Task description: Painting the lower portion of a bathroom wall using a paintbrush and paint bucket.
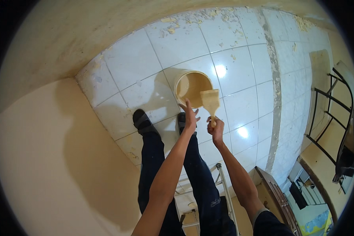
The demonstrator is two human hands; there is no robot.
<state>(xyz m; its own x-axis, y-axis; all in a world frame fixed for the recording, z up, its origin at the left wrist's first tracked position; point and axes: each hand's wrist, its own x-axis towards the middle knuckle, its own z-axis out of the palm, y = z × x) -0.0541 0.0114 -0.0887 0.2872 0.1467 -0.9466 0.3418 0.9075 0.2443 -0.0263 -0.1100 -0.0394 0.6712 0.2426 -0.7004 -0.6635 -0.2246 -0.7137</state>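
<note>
A wide flat paintbrush (211, 100), its bristles and handle both a yellowish tan, is gripped by the handle in my right hand (216, 130). The bristle end points away from me, beside the right edge of a round bucket (181, 82). Tan covers the bucket's inside; how deep any paint lies in it I cannot tell. My left hand (190, 118) has its fingers spread and holds nothing. It hovers over the bucket's near rim; whether it touches the rim is unclear.
My sandalled feet (144, 122) stand on white floor tiles (238, 70). Beige walls (47, 157) rise at left and far side, with peeled flakes (171, 29) along the far edge. A metal ladder (223, 185) is near my legs; a black metal frame (330, 96) stands at right.
</note>
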